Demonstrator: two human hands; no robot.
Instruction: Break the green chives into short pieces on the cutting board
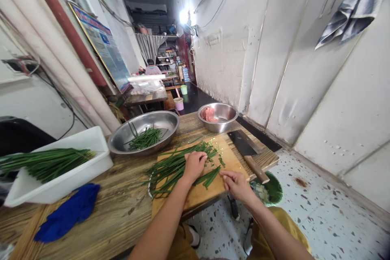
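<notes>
A bunch of long green garlic chives [170,168] lies across a wooden cutting board [195,199]. My left hand [195,164] is closed over the chives, its fingers curled near the cut ends. My right hand [235,180] is at the board's right edge, thumb and index finger pinched together beside the tips of a few separate chives [210,177]. Whatever is between those fingertips is too small to make out. Pale trimmed bits [217,145] are scattered on the board's far side. A cleaver [243,144] with a wooden handle rests on the table to the right.
A wide steel bowl [173,124] holds cut chives; a smaller steel bowl [228,125] holds a pink item. At left are a white tub [65,189] with more chives and a blue cloth [68,213]. A green basin [276,191] stands below right. Someone [152,68] sits farther back.
</notes>
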